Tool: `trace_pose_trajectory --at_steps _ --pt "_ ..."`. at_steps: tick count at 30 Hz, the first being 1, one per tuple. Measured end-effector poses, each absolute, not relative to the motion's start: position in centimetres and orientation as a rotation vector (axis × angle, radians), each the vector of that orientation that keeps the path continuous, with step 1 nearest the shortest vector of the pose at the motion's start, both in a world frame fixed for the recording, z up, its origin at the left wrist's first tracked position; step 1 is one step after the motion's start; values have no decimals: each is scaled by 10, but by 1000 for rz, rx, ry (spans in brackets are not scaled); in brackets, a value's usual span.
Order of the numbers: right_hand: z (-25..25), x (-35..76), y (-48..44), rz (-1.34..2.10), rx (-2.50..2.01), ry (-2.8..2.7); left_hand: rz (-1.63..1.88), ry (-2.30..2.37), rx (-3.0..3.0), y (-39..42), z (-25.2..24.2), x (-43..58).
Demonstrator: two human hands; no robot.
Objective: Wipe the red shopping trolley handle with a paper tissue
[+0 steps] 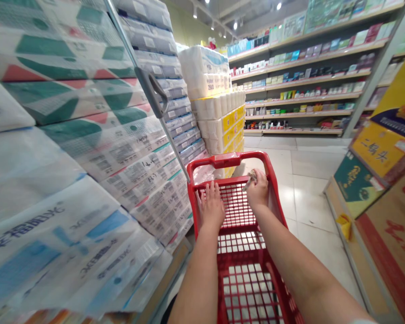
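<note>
A red plastic basket (229, 258) with a grid of openings fills the lower middle of the view, and a grey-handled metal pull rod (151, 92) rises from its left side. My left hand (212, 204) lies on the basket's left inner part near the far end, fingers spread and pointing forward. On the right, my right hand (257, 191) is closed around a small crumpled greyish thing (251, 177), which sticks out past its fingers over the grid. What that thing is cannot be made out.
Stacked tissue packs (87, 112) stand close on the left, with rolls of paper (219, 117) beyond. Boxes (374, 153) line the right side. Pale floor tiles (308, 198) run toward stocked shelves (303, 76) at the back.
</note>
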State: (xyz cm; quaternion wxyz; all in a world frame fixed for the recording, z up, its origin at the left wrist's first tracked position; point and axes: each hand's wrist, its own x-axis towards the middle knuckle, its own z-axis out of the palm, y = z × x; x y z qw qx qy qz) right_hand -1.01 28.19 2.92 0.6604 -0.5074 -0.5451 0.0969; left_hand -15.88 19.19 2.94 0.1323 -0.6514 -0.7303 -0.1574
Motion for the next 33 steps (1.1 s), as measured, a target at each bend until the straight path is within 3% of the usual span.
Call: trace_pose_trajectory --at_steps 24,33 --pt "29 -9 271 175 -1216 -1157 -462 -1980 -2038 219 19 -148" --pt "42 -6 238 245 -1040 -1168 -269 -1832 -2178 213 46 -133"
